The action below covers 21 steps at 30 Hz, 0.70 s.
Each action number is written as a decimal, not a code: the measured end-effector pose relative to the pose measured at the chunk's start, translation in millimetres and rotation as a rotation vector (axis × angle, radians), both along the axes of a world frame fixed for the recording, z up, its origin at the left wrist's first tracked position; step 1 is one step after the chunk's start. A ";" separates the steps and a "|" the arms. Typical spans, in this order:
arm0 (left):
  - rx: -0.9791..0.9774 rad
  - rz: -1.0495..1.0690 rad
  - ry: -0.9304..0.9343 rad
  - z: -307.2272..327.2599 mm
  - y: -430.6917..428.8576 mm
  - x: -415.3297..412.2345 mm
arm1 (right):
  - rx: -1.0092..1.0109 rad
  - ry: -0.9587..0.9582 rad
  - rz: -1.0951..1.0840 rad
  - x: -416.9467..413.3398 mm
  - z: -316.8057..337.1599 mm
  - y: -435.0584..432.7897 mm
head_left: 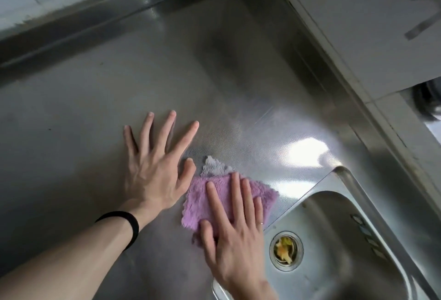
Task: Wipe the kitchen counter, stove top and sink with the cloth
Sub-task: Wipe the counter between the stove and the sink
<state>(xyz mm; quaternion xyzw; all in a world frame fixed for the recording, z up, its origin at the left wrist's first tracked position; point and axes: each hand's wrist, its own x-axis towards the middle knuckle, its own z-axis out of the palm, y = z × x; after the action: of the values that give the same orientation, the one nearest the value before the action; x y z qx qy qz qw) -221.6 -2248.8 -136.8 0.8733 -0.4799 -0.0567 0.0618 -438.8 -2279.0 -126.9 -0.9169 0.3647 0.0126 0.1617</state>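
Observation:
A folded purple cloth (210, 194) with a grey underside lies flat on the stainless steel counter (95, 99), just left of the sink (338, 223). My right hand (236, 232) presses flat on the cloth with fingers stretched out. My left hand (155, 163) rests palm down on the bare counter beside the cloth, fingers spread, its thumb close to the cloth's edge. A black band circles my left wrist. The sink's drain (285, 250) holds yellowish food scraps.
A raised steel backsplash (71, 27) runs along the counter's far edge below a tiled wall. A white cabinet or appliance (358, 25) stands to the right behind the sink. A bright glare spot lies on the counter near the sink's corner.

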 end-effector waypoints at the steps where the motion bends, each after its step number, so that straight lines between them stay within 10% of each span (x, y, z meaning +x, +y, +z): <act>1: 0.006 0.000 0.002 0.5 -0.4 -0.2 | -0.004 0.001 0.067 -1.6 1.9 -20.1; 11: 0.004 0.018 0.000 -2.5 -3.4 -1.2 | -0.059 0.096 -0.328 39.6 0.5 -263.3; 21: 0.017 0.005 0.045 3.3 -1.2 -1.7 | -0.037 0.015 0.061 60.7 4.5 -71.5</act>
<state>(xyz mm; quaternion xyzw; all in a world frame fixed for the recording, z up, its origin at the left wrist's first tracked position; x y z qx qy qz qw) -223.3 -2250.0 -133.5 0.8736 -0.4757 -0.0801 0.0651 -378.1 -2350.5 -122.4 -0.9302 0.3380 0.0175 0.1417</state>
